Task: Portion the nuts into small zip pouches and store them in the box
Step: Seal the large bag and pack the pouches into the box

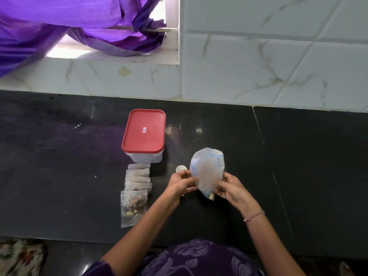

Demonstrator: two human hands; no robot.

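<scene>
A thin plastic bag (pixel 207 170) is held over the dark tabletop (pixel 59 156) between both hands. The left hand (pixel 182 182) is curled, with its fingertips pinched on the bag's left edge. The right hand (pixel 231 188) is closed in a pinch on the lower right side, close to the narrow corner. A few pale nuts (pixel 211 196) are gathered in that corner, presumably so that they can be squeezed or tipped out in a controlled way. The bag's long axis runs nearly straight away from the person: the narrow, nut-filled end points back toward the body and the puffed, wider end points toward the wall. Whether the wide end is open cannot be told. To the left, a row of filled zip pouches (pixel 136 188) is laid overlapping, its line running from the person toward the box (pixel 143 156), probably so that they can be loaded together. The box is closed by its red lid (pixel 144 132), so nothing is judged to be stored yet. A small white disc (pixel 181 168) lies just beyond the left hand.
</scene>
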